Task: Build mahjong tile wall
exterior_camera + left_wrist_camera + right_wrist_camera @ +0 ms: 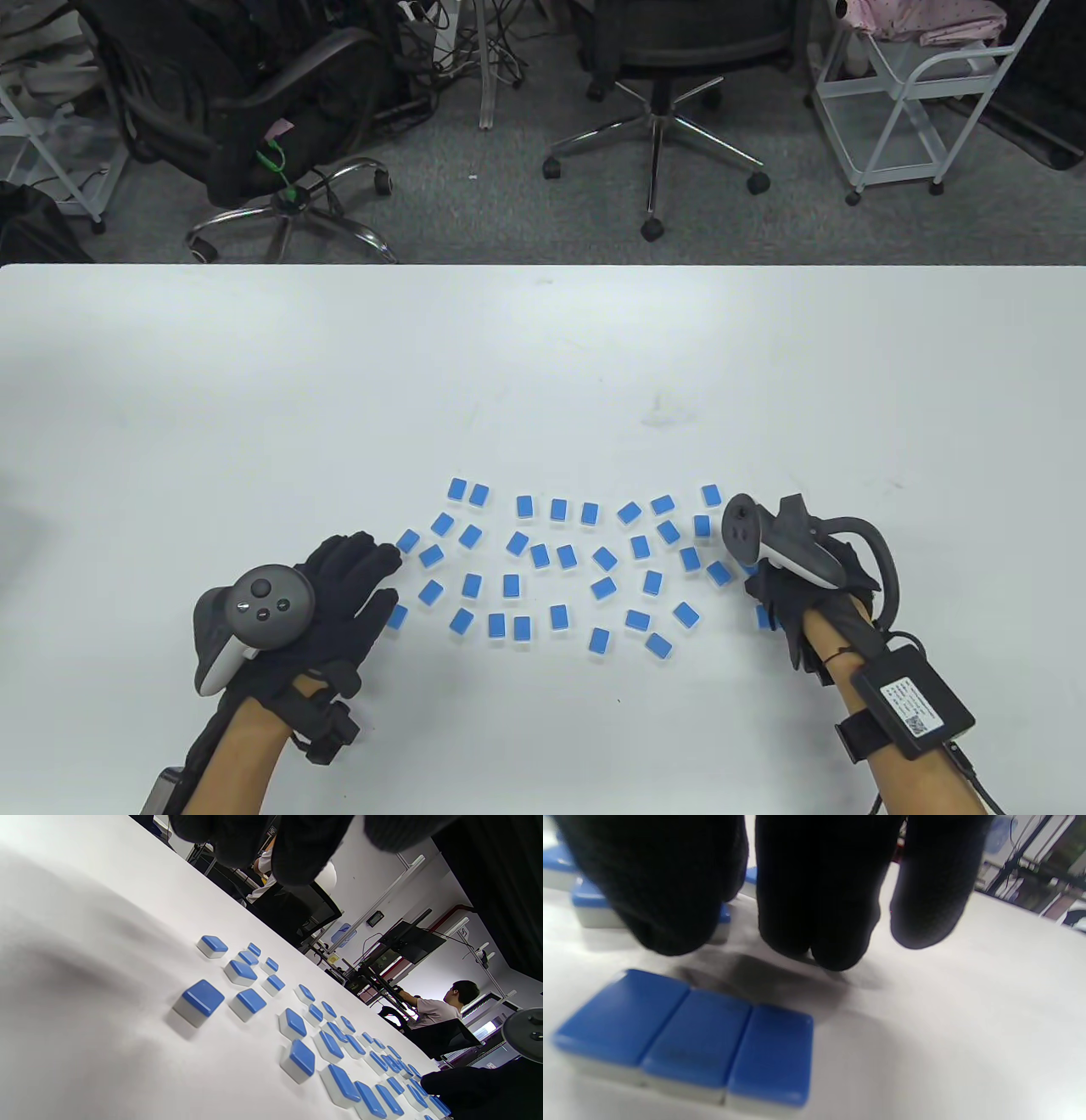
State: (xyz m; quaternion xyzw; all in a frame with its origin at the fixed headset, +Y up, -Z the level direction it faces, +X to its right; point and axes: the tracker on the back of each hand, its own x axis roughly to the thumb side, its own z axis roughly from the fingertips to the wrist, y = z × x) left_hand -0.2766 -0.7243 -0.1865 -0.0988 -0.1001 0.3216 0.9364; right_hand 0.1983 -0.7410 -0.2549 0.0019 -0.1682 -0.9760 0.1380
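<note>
Several blue-backed mahjong tiles (557,556) lie scattered face down on the white table (543,356), between my two hands. My left hand (356,577) lies flat at the cluster's left edge. Its straight fingers point toward a tile (408,541), and it holds nothing. Its fingertips (297,849) hang over the nearest tiles (199,1001) in the left wrist view. My right hand (776,590) hovers at the cluster's right edge, mostly hidden under its tracker. In the right wrist view its fingers (818,899) hang just above the table, behind three tiles (691,1039) set side by side in a row. They grip nothing.
The table's far edge (543,265) runs across the view, with office chairs (653,102) and a white wire cart (916,93) on the floor beyond it. In the left wrist view a seated person (437,1005) shows in the background.
</note>
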